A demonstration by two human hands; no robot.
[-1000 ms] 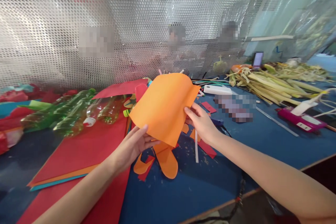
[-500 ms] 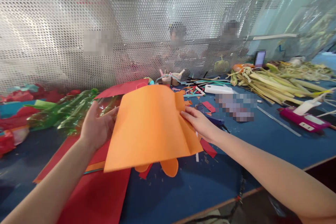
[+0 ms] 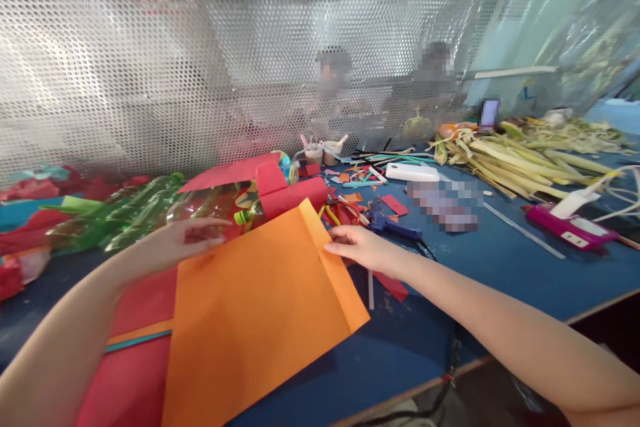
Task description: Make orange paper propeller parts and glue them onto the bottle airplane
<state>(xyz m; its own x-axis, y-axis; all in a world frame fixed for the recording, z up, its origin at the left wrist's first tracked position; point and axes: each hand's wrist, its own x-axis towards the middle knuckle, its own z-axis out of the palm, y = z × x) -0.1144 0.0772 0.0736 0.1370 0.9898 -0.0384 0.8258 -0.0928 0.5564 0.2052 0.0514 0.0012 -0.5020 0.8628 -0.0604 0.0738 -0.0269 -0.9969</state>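
Observation:
A large orange paper sheet (image 3: 250,307) lies in front of me, with a folded strip along its right side. My right hand (image 3: 363,247) pinches that folded edge near its upper end. At the sheet's upper left edge is my left hand (image 3: 195,240), fingers curved and apart from the thumb, its fingertips close to or touching the paper. Red sheets (image 3: 123,380) lie partly under the orange one, along with thin orange and blue strips. Just beyond stands a plastic bottle with a yellow-green cap (image 3: 241,217), beside a red curled paper piece (image 3: 290,195).
Green plastic bottles (image 3: 145,210) and crumpled red paper lie left. A blue glue gun (image 3: 397,227), pliers (image 3: 333,215) and paper scraps are beyond my right hand. Farther right are dried husks (image 3: 500,157) and a magenta power strip (image 3: 570,225). A perforated metal screen (image 3: 225,67) stands behind.
The orange sheet has come down and toward me, turning flatter, its folded strip now facing up. My left hand has turned palm-down at its upper edge. The red curled piece and pliers are now uncovered.

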